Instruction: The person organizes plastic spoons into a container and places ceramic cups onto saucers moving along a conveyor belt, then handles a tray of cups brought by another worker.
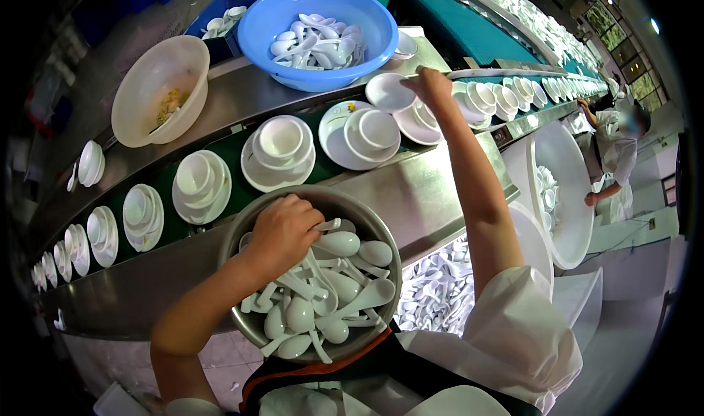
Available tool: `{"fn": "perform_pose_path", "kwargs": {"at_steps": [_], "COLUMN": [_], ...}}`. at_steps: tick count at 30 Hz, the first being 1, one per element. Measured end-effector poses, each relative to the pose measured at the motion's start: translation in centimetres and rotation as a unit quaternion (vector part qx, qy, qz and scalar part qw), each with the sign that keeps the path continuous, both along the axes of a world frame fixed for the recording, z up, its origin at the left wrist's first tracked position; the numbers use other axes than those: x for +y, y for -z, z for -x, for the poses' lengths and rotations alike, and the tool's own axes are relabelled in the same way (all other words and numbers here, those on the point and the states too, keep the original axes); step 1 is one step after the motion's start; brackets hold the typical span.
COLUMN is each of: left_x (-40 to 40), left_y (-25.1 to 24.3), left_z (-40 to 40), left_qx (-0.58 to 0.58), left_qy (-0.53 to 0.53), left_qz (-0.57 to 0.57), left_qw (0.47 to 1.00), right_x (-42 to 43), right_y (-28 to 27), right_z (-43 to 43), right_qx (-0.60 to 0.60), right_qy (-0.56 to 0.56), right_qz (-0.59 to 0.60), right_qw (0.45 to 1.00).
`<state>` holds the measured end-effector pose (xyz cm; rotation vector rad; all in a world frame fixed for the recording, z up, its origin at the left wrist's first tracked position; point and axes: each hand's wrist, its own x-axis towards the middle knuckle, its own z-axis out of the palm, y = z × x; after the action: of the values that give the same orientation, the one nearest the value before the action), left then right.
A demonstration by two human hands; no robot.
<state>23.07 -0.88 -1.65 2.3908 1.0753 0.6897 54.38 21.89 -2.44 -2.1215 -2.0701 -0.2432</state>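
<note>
My left hand (pixel 287 233) is in a round steel basin (pixel 313 193) heaped with white soup spoons (pixel 344 284). Its fingers are closed around a spoon, whose short handle (pixel 329 225) sticks out beside them. Farther off, my right hand (pixel 433 89) pinches the rim of a white bowl (pixel 389 93) above the green conveyor belt (pixel 231 146). Below that bowl, a flower-patterned plate (pixel 335 133) carries a bowl with a small cup (pixel 379 129) in it. Another set with a cup (pixel 280 138) stands to its left.
Several plate-and-bowl sets (pixel 143 212) line the belt. Behind it stand a blue basin (pixel 253 25) of spoons and a cream basin (pixel 124 102) with food scraps. More spoons (pixel 434 289) lie below the steel ledge (pixel 407 196). At right is another person (pixel 613 135) near large white tubs (pixel 575 218).
</note>
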Motion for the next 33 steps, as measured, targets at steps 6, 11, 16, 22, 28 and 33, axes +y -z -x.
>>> {"fn": "perform_pose_path", "kwargs": {"at_steps": [6,11,16,22,28,33], "left_x": [2.9,8.4,11.6,10.4,8.9,9.2], "left_y": [-2.9,-0.3,4.3,6.7,8.3,8.7], "left_z": [2.1,4.8,5.8,7.3,10.8,13.1], "left_qx": [-0.349,-0.3,-0.346,-0.304,-0.252,-0.268], "left_qy": [-0.18,-0.222,-0.233,-0.335,-0.385,-0.426], "left_qz": [0.21,0.298,0.366,0.328,0.268,0.309], "left_qw": [0.895,0.879,0.832,0.829,0.846,0.807], "right_x": [-0.1,-5.2,-8.1,-3.5,-3.4,-13.7], "right_y": [0.7,0.0,-1.0,3.4,3.2,-4.4], "right_z": [2.4,3.4,10.5,20.6,24.6,20.4], "right_qx": [0.201,0.459,0.544,0.61,0.662,0.415], "right_qy": [-0.11,-0.143,-0.183,-0.145,-0.162,-0.374], "right_qz": [0.037,0.111,0.196,0.221,0.217,0.35], "right_qw": [0.973,0.87,0.795,0.747,0.699,0.752]}}
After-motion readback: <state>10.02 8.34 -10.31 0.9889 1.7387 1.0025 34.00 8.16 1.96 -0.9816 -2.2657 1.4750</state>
